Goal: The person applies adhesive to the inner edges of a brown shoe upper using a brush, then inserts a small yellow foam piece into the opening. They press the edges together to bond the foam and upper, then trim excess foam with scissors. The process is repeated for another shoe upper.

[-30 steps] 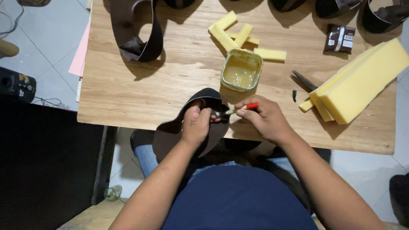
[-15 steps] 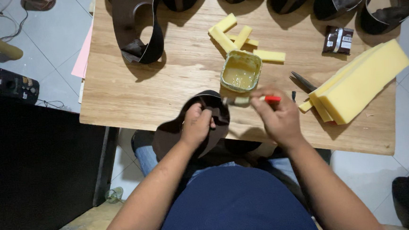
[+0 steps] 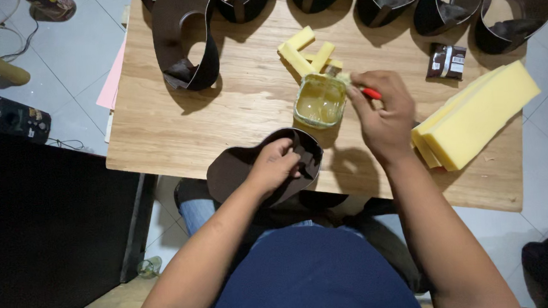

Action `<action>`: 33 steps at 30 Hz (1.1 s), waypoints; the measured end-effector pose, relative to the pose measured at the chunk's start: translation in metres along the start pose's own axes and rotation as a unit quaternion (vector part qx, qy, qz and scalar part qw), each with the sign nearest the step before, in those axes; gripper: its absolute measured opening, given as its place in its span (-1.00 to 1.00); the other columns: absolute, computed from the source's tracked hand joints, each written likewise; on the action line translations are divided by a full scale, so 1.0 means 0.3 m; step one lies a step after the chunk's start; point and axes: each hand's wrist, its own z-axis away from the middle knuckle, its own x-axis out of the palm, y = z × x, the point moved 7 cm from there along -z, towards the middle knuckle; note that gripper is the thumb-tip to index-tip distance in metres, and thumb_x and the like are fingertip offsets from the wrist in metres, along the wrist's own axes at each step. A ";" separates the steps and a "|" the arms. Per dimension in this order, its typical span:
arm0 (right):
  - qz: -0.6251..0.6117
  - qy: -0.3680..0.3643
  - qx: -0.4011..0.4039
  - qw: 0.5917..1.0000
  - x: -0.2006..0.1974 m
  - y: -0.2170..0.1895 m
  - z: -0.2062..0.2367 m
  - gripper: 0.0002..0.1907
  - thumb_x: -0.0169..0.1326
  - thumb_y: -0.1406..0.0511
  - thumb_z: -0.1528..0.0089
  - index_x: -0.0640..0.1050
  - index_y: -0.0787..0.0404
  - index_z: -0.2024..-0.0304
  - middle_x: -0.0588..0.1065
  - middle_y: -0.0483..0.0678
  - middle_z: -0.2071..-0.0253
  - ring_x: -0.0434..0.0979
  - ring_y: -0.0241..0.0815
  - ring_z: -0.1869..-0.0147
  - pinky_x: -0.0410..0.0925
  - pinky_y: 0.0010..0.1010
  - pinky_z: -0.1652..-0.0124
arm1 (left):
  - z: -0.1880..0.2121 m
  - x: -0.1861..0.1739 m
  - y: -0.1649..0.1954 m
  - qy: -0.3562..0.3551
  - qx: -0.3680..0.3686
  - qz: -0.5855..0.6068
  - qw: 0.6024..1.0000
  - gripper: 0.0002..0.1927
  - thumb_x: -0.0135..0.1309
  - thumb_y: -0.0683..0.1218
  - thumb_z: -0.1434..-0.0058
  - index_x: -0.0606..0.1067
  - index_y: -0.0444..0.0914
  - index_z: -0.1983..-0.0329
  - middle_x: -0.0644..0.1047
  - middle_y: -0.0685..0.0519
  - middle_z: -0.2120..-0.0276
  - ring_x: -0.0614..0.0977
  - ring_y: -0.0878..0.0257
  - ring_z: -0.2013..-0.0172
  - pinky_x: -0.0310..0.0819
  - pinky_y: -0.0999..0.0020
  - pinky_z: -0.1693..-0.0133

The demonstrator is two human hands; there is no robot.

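Left hand grips the brown piece, steadying it at the table edge. Right hand pinches a red-handled brush over the glue jar, apparently loading adhesive.

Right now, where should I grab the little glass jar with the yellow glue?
Grip the glass jar around its side walls, probably coming from the left. The mouth is open with glue inside, and the right hand with a red-handled tool crowds its right rim.
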 end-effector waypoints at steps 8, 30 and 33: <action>-0.268 -0.026 0.235 0.934 0.009 0.034 0.181 -0.84 0.17 0.34 -0.31 0.58 0.28 0.09 0.59 0.00 0.06 0.66 -0.24 0.12 0.61 -0.40 0.10 | 0.025 -0.015 0.027 -0.037 0.033 0.133 0.990 -0.75 -0.04 -0.25 -0.29 0.44 -0.27 -0.03 0.49 0.12 0.34 0.51 0.38 0.42 0.51 0.45 0.32; -0.164 -0.122 0.057 0.977 0.223 0.015 0.223 -0.84 0.22 0.41 -0.28 0.62 0.24 0.07 0.61 0.00 0.05 0.62 -0.20 -0.02 0.47 -0.43 -0.01 | 0.024 -0.038 0.025 -0.062 0.008 0.104 0.993 -0.74 -0.03 -0.27 -0.29 0.39 -0.24 -0.04 0.51 0.09 0.26 0.57 0.37 0.34 0.58 0.39 0.24; -0.065 -0.126 0.001 0.990 0.201 -0.020 0.223 -0.84 0.24 0.40 -0.25 0.61 0.24 0.11 0.61 0.00 0.11 0.62 -0.16 0.02 0.45 -0.40 0.03 | 0.014 -0.036 0.015 -0.060 0.019 0.086 0.994 -0.78 -0.02 -0.27 -0.31 0.37 -0.28 -0.02 0.53 0.07 0.23 0.57 0.35 0.33 0.57 0.40 0.24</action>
